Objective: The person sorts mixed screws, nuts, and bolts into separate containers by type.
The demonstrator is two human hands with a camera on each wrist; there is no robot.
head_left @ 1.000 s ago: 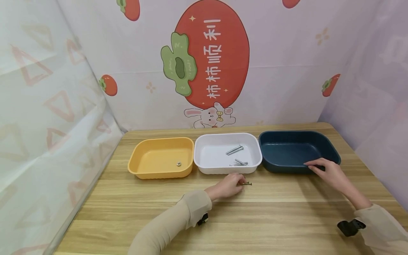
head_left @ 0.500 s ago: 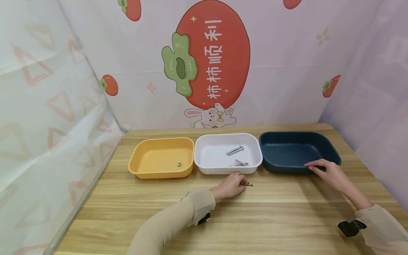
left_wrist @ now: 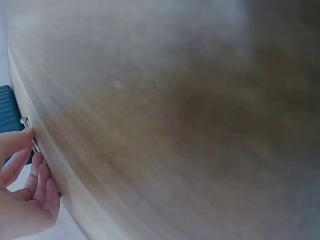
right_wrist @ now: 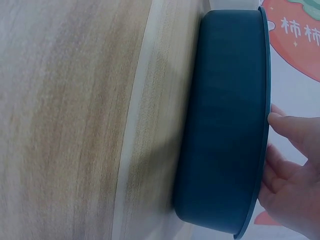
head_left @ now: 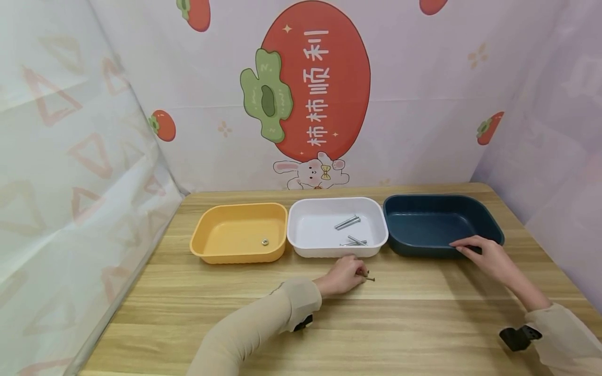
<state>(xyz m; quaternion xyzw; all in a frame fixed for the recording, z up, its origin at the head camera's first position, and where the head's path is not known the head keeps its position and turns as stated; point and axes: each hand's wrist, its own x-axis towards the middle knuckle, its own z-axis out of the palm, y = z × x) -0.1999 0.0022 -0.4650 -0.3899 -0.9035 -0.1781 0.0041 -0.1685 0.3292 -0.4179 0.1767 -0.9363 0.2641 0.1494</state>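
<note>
Just in front of the white tray [head_left: 301, 251], my left hand [head_left: 342, 275] pinches thin screws between thumb and fingers. The end of one screw [head_left: 370, 279] sticks out to the right of the fingertips. In the left wrist view a screw [left_wrist: 35, 142] runs along the fingertips close to the table, its head beyond the thumb. Over on the right, my right hand [head_left: 486, 256] holds the front rim of the dark blue tray [right_wrist: 225, 120] between thumb and index finger. Several long silver screws [head_left: 348, 223] lie inside the white tray.
A yellow tray [head_left: 207, 258] with a small nut [head_left: 265, 242] in it stands left of the white tray. The three trays sit side by side along the back of the wooden table [head_left: 400, 329]. A printed cloth [head_left: 404, 136] hangs behind it.
My left hand has shifted slightly to the right, and the protruding screw ends have spread apart and tilted. The right hand stays at the dark blue tray's rim.
</note>
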